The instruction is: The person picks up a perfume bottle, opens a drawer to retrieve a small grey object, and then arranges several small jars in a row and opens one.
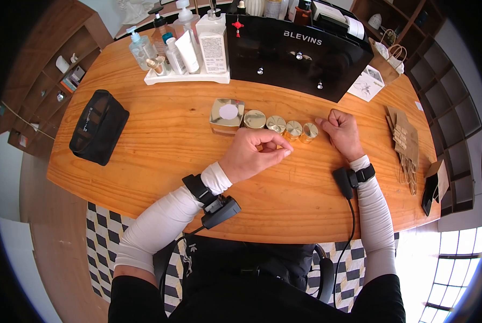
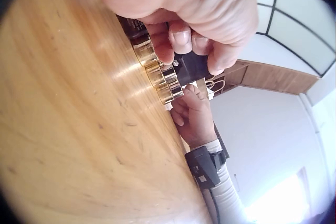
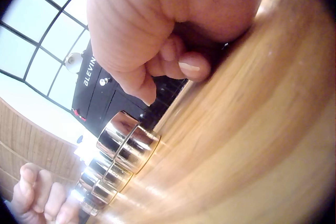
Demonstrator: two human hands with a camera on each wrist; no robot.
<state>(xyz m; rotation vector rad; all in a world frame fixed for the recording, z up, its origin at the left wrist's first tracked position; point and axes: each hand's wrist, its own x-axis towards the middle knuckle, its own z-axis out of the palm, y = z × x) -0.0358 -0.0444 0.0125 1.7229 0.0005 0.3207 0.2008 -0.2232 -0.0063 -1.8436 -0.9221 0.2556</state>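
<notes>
A row of gold-lidded jars runs across the middle of the table, stepping down in size to the right. At its left end is a square gold-topped container with a pale round patch; beside it sits a wide round jar, then smaller ones to the smallest jar. My left hand hovers just in front of the row, fingers loosely bent, thumb near the fingertips, nothing between them. To the right of the smallest jar, my right hand rests at the tabletop, fingers curled and empty, one digit pointing toward the jar.
A black drawer chest stands behind the jars. Left of it, a white tray carries several bottles and tubes. A black mesh pouch lies at the left. Brown paper bags lie at the right edge, near a white box.
</notes>
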